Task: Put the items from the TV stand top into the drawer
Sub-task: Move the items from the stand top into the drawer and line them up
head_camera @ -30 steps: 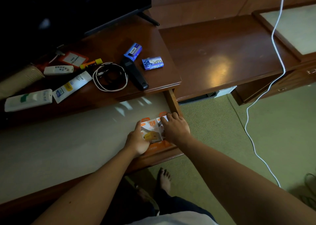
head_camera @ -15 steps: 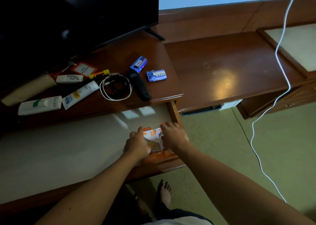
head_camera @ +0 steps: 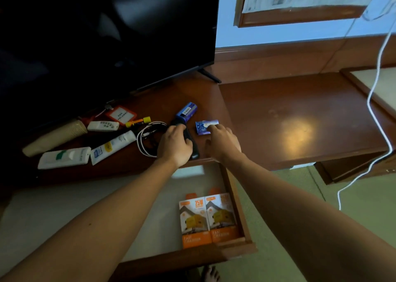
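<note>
Nearest me, the open drawer (head_camera: 240, 213) holds two orange charger boxes (head_camera: 209, 220) lying flat, side by side and touching, tucked into its front right corner at about five o'clock from the drawer's middle.

Beyond the drawer, both my arms reach over the tabletop (head_camera: 171, 97) of the TV stand. My left hand (head_camera: 175, 144) lies over the black remote (head_camera: 191, 146), fingers curled around its upper part; the remote's near end pokes out below my palm at about four o'clock. Whether that grip is fully clenched I cannot tell, as my knuckles hide the fingertips. My right hand (head_camera: 222, 141) is just beside it at three o'clock, fingers spread and released, the fingertips touching the near edge of a small blue packet (head_camera: 204, 126).

At nine o'clock from my left hand lies a coiled white cable (head_camera: 147, 140), then a white tube (head_camera: 113, 146) and a white bottle (head_camera: 64, 158) lying on its side. Farther, at twelve o'clock from my left hand, a blue box (head_camera: 186, 112) rests tilted. At ten o'clock lie a yellow marker (head_camera: 138, 121), a small white remote (head_camera: 102, 126), an orange-framed tag (head_camera: 121, 115) and a stack of paper cups (head_camera: 55, 137) on its side. The dark TV (head_camera: 107, 35) stands behind everything.
</note>
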{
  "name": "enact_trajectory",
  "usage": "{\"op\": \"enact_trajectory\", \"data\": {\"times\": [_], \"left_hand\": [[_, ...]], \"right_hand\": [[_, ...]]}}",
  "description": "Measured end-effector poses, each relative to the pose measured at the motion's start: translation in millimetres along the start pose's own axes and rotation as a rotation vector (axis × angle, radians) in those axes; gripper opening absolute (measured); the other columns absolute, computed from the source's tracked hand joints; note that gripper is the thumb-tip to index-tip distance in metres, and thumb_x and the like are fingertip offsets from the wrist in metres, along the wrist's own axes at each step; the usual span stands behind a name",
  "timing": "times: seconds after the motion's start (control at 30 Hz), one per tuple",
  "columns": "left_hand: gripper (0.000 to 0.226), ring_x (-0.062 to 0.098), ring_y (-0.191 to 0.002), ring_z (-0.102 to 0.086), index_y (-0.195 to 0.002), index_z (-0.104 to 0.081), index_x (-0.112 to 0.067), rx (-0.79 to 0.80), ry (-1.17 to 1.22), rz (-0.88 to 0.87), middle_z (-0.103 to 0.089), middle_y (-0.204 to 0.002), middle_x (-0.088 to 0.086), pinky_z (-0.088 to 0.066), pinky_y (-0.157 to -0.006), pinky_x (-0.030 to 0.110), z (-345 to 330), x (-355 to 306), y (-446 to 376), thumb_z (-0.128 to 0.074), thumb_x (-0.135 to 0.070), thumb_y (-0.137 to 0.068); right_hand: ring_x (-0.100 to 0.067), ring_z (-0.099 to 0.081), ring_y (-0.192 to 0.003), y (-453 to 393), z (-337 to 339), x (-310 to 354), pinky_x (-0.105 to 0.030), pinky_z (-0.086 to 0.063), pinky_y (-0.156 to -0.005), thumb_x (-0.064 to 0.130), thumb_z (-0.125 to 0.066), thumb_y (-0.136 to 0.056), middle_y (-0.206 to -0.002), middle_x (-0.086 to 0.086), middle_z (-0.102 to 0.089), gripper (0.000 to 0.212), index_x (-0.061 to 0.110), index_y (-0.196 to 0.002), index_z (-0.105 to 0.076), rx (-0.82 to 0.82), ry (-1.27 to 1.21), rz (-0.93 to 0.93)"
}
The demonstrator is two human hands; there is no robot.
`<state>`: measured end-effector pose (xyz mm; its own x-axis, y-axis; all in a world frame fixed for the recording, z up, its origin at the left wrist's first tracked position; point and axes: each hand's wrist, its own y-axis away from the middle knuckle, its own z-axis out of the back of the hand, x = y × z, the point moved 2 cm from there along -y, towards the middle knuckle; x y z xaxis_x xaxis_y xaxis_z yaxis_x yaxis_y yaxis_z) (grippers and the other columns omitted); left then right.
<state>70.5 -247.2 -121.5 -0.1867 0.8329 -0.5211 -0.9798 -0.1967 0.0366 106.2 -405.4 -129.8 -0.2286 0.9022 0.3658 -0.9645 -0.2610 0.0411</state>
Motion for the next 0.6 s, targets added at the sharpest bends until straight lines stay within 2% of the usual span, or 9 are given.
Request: {"op": "enact_trajectory", "data": {"times": [0.13, 0.23, 0.33, 0.47, 0.6], "left_hand": [[0.042, 0.03, -0.121, -0.052, -0.136, -0.051, -0.017, -0.045, -0.056, -0.058, -0.052, -0.136, 0.008, -0.049, -0.098, 0.044, -3.4, -1.8, -46.7, -0.056, -0.027, -0.096], [0.044, 0.031, -0.123, -0.048, -0.139, -0.048, -0.018, -0.007, -0.109, -0.093, -0.049, -0.139, 0.008, -0.047, -0.1, 0.044, -9.6, -4.6, -79.4, -0.056, -0.031, -0.097], [0.051, 0.034, -0.126, -0.043, -0.143, -0.043, -0.022, 0.038, -0.198, -0.101, -0.046, -0.142, 0.008, -0.043, -0.103, 0.045, -16.3, -6.8, -109.6, -0.056, -0.038, -0.096], [0.059, 0.039, -0.13, -0.041, -0.147, -0.036, -0.024, 0.146, -0.261, -0.057, -0.045, -0.144, 0.014, -0.042, -0.104, 0.05, -20.8, -7.3, -139.2, -0.058, -0.044, -0.096], [0.052, 0.037, -0.127, -0.046, -0.142, -0.041, -0.018, 0.144, -0.281, -0.074, -0.052, -0.137, 0.016, -0.043, -0.098, 0.044, -24.3, -8.5, -148.4, -0.062, -0.031, -0.096]], "right_hand": [[-0.032, -0.048, -0.123, -34.1, -8.3, -5.5, -0.045, -0.046, -0.096, 0.021, -0.065, -0.084, -0.135, -0.003, -0.05, 0.055, 0.022, -0.136, -0.047, 0.034, 0.072, 0.017], [-0.034, -0.037, -0.135, -51.5, -10.5, -5.2, -0.049, -0.037, -0.109, 0.03, -0.067, -0.084, -0.148, -0.005, -0.039, 0.07, 0.023, -0.147, -0.037, 0.127, 0.106, 0.022], [-0.036, -0.027, -0.142, -66.3, -11.4, -6.3, -0.052, -0.029, -0.114, 0.031, -0.067, -0.084, -0.157, -0.005, -0.03, 0.074, 0.024, -0.15, -0.034, 0.168, 0.137, 0.056], [-0.033, -0.038, -0.136, -79.4, -12.0, -9.8, -0.05, -0.034, -0.111, 0.029, -0.068, -0.084, -0.146, -0.004, -0.046, 0.071, 0.022, -0.147, -0.039, 0.209, 0.178, 0.099], [-0.031, -0.042, -0.132, -82.9, -13.7, -14.4, -0.047, -0.038, -0.108, 0.032, -0.072, -0.084, -0.144, -0.005, -0.048, 0.073, 0.023, -0.148, -0.038, 0.183, 0.157, 0.079]]}}
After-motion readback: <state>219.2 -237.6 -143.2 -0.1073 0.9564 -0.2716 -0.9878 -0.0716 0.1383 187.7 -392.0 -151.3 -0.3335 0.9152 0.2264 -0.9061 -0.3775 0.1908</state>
